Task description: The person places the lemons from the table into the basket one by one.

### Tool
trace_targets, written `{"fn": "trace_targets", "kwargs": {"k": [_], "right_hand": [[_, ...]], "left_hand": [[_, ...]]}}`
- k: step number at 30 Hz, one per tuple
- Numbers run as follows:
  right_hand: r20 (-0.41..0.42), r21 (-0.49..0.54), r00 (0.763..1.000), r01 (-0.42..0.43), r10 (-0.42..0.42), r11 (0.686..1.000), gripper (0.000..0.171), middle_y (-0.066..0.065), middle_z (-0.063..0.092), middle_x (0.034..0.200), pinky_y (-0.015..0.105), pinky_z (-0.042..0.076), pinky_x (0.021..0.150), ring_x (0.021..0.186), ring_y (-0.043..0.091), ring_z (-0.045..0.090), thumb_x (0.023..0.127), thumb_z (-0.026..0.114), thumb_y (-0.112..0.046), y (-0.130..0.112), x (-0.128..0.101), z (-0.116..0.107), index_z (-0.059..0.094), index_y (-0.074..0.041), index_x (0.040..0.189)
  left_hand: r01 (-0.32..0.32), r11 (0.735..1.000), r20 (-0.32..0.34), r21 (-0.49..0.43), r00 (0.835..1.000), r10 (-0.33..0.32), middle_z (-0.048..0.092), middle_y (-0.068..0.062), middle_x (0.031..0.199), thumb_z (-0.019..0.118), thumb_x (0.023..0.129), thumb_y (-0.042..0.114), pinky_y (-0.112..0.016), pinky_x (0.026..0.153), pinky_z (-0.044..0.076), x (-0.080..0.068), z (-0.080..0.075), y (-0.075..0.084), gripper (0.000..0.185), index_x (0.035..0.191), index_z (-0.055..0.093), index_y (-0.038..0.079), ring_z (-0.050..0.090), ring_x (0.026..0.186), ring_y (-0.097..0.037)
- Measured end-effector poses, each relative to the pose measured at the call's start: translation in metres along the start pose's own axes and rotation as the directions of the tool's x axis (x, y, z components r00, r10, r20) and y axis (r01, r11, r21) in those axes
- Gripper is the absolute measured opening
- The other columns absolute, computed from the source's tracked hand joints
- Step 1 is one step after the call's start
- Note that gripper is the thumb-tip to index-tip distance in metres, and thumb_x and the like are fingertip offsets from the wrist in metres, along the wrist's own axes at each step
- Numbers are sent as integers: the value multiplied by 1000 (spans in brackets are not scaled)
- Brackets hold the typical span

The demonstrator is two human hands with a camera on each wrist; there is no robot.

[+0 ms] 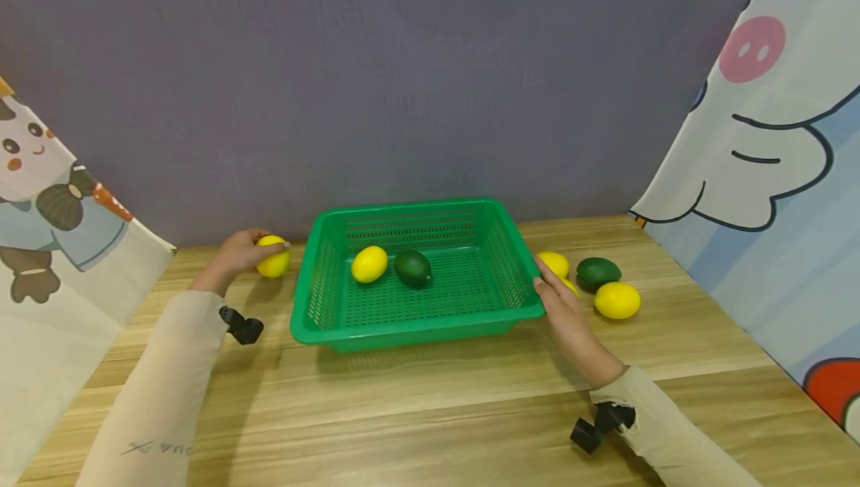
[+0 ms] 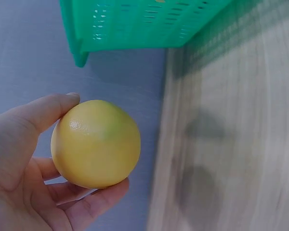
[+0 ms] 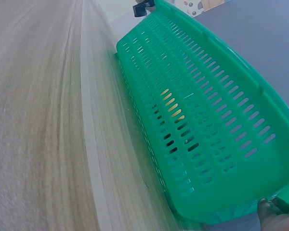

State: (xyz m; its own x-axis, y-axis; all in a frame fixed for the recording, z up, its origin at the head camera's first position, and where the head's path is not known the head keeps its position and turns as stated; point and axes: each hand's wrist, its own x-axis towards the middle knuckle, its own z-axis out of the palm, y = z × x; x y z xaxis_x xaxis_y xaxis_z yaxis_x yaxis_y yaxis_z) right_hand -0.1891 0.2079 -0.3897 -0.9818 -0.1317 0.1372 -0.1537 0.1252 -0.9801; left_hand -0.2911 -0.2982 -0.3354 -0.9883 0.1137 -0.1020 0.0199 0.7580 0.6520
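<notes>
Nearest, the right hand (image 1: 572, 321) holds the green basket (image 1: 416, 329) by its right rim toward the near corner, though how far its fingers curl below is hard to tell; a level grip should keep the lemon (image 1: 369, 264) and dark green fruit (image 1: 413, 268) inside from rolling. Off the left rim, the left hand (image 1: 237, 254) pinches a round yellow fruit (image 2: 96, 144) between thumb and bent fingers, best done firmly without squeezing. The wooden table (image 1: 437, 412), more fruit (image 1: 617, 300) near its right edge, meets a grey-purple wall (image 1: 403, 84) between cartoon-printed hangings (image 1: 799, 136).
</notes>
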Motion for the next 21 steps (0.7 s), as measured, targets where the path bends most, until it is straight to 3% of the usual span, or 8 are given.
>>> {"fn": "trace_targets", "kwargs": {"k": [12, 21], "right_hand": [[6, 7, 1000, 4, -4, 1000, 55, 9, 13, 156, 47, 18, 113, 142, 26, 16, 104, 30, -29, 1, 0, 0, 11, -6, 151], [2, 14, 1000, 15, -15, 1000, 56, 9, 12, 156, 48, 15, 114, 142, 25, 13, 104, 30, -28, 1, 0, 0, 10, -4, 151]], "left_hand": [[-48, 998, 7, 40, 999, 48, 50, -29, 117, 54, 93, 44, -27, 66, 52, -10, -11, 24, 69, 130, 41, -13, 55, 93, -29], [-63, 997, 10, 53, 998, 63, 49, -27, 119, 54, 92, 47, -32, 73, 54, -14, -14, 35, 71, 132, 40, -10, 53, 98, -31]]}}
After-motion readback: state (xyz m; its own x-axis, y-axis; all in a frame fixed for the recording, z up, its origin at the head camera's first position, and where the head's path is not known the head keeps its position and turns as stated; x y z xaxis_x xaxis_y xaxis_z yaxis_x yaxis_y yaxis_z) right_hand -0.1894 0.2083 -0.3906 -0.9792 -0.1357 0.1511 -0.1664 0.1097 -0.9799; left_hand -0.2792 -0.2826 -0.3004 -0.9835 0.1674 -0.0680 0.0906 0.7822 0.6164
